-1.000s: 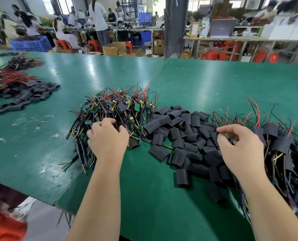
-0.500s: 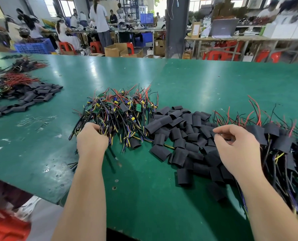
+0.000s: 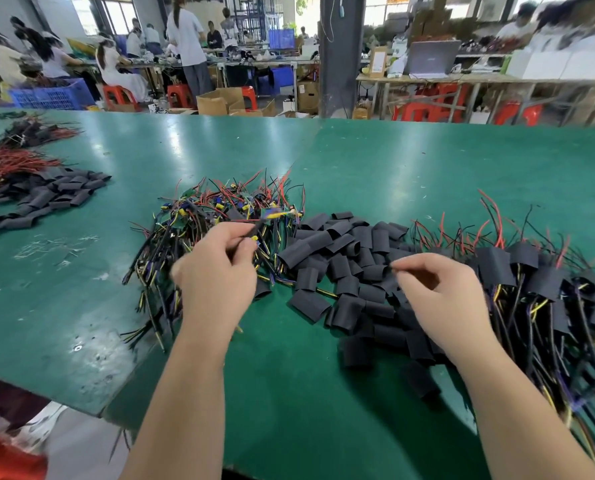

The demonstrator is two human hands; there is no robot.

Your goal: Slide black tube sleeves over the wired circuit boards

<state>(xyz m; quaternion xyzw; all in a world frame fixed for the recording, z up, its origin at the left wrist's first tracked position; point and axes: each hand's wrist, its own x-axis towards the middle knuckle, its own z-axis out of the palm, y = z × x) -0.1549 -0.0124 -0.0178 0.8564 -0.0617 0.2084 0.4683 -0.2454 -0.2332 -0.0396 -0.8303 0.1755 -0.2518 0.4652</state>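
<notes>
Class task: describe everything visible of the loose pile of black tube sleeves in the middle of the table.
The black tube sleeves are short, matte, flattened tubes with open ends, seemingly soft plastic. Dozens lie heaped at mixed angles on the green table, between bare wired boards and sleeved ones. The right hand is above the heap's right side; contact unclear.

1. The table [image 3: 393, 161] is showing plain green, scuffed with pale marks.
2. The tube sleeves [image 3: 341, 265] are showing plain black.
3. The wired circuit boards [image 3: 220, 209] are showing green boards with red, yellow, black and blue wires.
4. The stools [image 3: 116, 93] are showing red; the crate [image 3: 51, 97] is showing blue.
</notes>
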